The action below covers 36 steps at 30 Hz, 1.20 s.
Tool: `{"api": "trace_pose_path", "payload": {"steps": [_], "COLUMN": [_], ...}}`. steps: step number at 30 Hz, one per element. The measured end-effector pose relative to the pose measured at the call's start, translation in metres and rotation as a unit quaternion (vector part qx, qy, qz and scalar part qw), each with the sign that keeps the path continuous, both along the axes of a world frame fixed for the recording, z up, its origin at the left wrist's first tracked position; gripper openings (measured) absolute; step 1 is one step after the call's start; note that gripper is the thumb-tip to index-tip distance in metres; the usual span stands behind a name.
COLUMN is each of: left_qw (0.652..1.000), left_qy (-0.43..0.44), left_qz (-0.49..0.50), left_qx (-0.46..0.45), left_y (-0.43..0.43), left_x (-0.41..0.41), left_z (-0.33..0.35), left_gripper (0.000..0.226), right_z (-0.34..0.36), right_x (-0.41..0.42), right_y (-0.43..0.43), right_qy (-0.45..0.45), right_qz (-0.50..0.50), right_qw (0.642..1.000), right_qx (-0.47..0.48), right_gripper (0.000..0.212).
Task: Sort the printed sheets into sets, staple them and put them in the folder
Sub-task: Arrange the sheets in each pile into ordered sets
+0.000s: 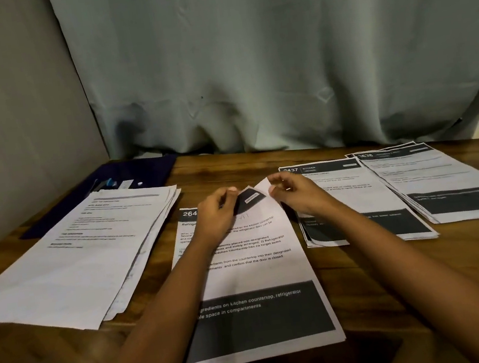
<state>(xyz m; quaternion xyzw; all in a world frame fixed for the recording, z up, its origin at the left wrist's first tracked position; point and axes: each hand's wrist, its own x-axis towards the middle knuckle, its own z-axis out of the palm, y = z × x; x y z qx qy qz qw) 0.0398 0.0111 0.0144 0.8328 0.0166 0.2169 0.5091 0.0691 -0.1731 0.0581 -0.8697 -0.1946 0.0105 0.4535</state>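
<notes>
A set of printed sheets (253, 271) with a black header and black footer block lies in the middle of the wooden table (397, 282). My left hand (215, 212) rests on its top edge and pinches a lifted, folded-over corner (249, 198). My right hand (297, 193) pinches the same top right corner from the other side. A thick unsorted stack (74, 258) lies at the left. Two more sets lie at the right: one headed 2437 (355, 193), another (445, 181) beside it. A dark blue folder (128, 177) lies at the back left, partly under the stack.
A small blue and silver object, perhaps a stapler (107, 183), lies on the folder. A grey-green curtain (276, 54) hangs behind the table. A grey wall (11, 120) closes the left side. The table's front edge runs near the bottom of the view.
</notes>
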Motion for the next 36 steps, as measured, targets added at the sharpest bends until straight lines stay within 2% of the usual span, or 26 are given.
{"api": "trace_pose_path", "payload": {"steps": [3, 10, 15, 21, 27, 33, 36], "left_qw": [0.998, 0.987, 0.949, 0.924, 0.918, 0.946, 0.958], "left_qy": [0.012, 0.019, 0.001, -0.035, -0.040, -0.023, -0.029], "left_qz": [0.014, 0.029, -0.029, -0.062, -0.047, -0.026, -0.031], "left_qx": [-0.057, -0.158, -0.313, -0.377, -0.391, -0.323, -0.285], "left_y": [-0.003, 0.000, 0.008, 0.014, 0.013, 0.010, 0.007], "left_x": [-0.001, 0.008, 0.015, 0.018, 0.018, 0.014, 0.012], "left_z": [0.003, 0.002, -0.005, -0.009, -0.004, 0.001, 0.002], "left_gripper": [0.039, 0.065, 0.081, 0.085, 0.081, 0.064, 0.065], "right_z": [-0.009, -0.026, -0.031, -0.030, -0.023, -0.016, -0.018], "right_x": [0.006, 0.015, 0.017, 0.016, 0.006, -0.011, -0.014], "right_y": [-0.002, -0.006, -0.010, -0.010, -0.005, -0.002, -0.001], "right_qy": [0.014, 0.018, -0.002, 0.029, 0.097, 0.113, 0.064], "right_qz": [0.001, -0.024, -0.033, -0.014, 0.041, 0.158, 0.173], "right_qw": [0.998, 0.998, 0.996, 0.993, 0.972, 0.962, 0.968], "right_qx": [0.066, 0.063, 0.088, 0.110, 0.209, 0.192, 0.172], "right_gripper": [0.030, 0.035, 0.024, 0.024, 0.010, 0.033, 0.036]}}
